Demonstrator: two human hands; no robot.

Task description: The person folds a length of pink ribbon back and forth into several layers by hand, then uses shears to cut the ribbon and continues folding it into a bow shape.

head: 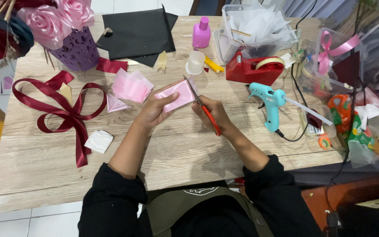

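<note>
Now, far left of your grip, a dark red ribbon bow (62, 112) lies flat, with bare wooden table (185, 153) below your forearms. Your left hand (154, 109) is clasped around 1 folded pink ribbon piece (176, 94), raised above the table. Your right hand (213, 112) grasps red-handled scissors (202, 107), blades touching the ribbon's right edge. Further right lies a turquoise glue gun (270, 103).

The counter (189, 149) was pale wood-grain laminate with a matt finish. The pink ribbon piece (176, 94) showed a satin sheen, as did the dark red ribbon bow (62, 112). The scissors (200, 103) had bright metal blades and glossy orange plastic handles. The glue gun (269, 103) was smooth turquoise plastic. The black sheets (137, 33) looked matt, like paper or foam.
</note>
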